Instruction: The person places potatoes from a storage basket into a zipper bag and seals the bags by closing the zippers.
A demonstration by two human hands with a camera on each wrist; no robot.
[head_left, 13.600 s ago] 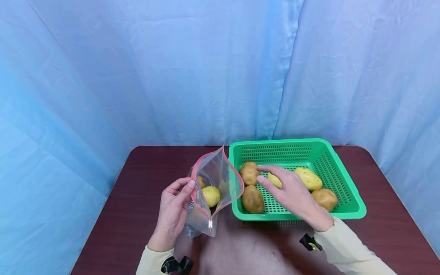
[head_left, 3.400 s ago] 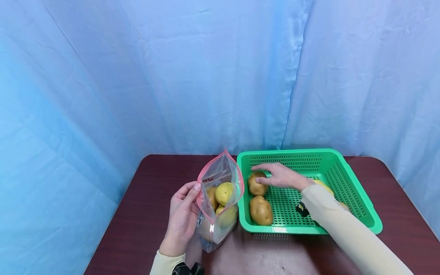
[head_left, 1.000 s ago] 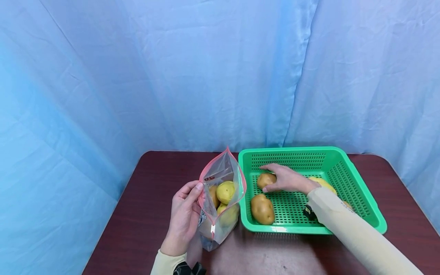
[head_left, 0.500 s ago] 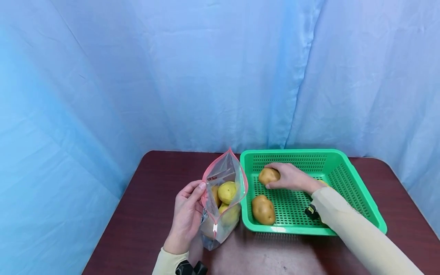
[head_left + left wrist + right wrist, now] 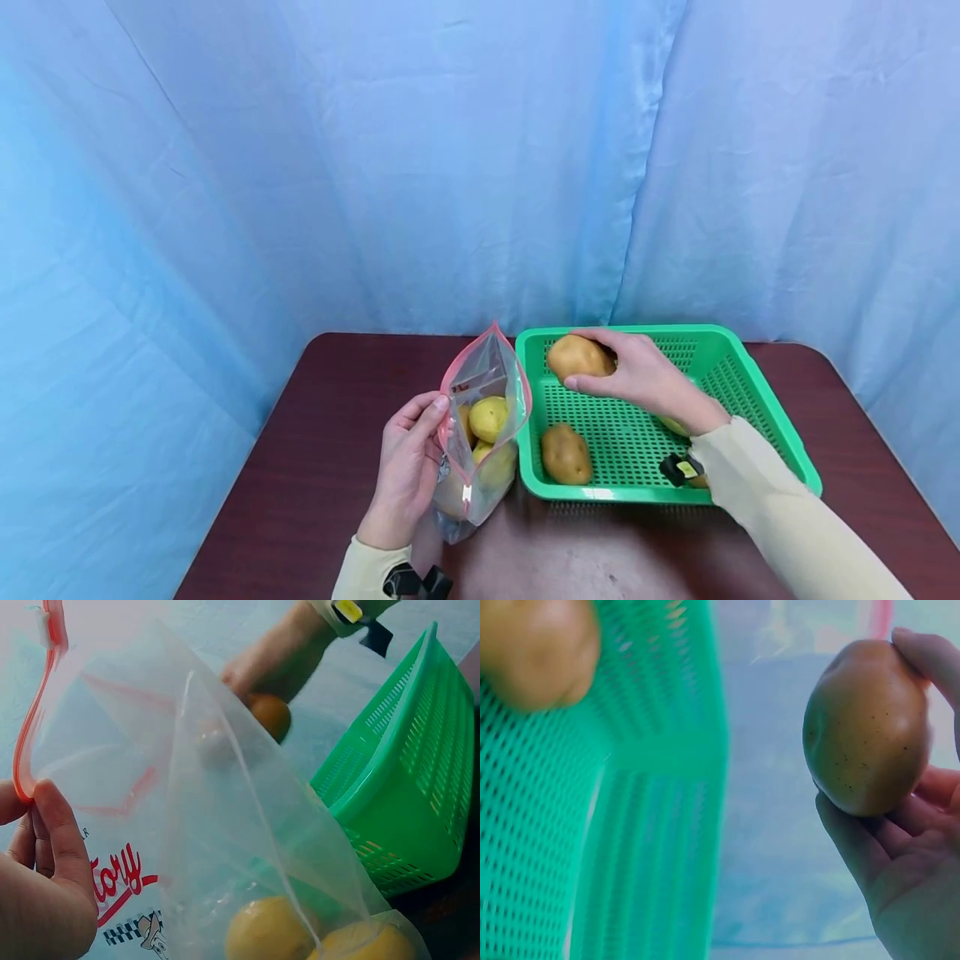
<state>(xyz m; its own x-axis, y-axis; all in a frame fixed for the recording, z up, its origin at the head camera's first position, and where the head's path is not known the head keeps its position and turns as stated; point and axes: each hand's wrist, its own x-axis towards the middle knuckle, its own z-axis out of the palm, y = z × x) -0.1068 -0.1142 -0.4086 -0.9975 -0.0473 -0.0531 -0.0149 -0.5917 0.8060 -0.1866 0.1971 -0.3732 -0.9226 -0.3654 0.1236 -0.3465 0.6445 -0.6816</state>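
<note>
The left hand (image 5: 408,467) pinches the left rim of a clear plastic bag with a red zip edge (image 5: 491,362), its mouth agape. Red script (image 5: 124,874) on it reads "tory", the rest hidden, above a black-and-white chequered strip (image 5: 124,930). Yellow rounded produce (image 5: 489,419) sits inside. The right hand (image 5: 652,379), fingers curved, grips a brown oval potato (image 5: 579,357), raised at the far left of the green perforated plastic basket (image 5: 645,496).

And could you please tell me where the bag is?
In the head view, the bag is just left of the green basket, with the left hand pinching its open mouth.
</note>
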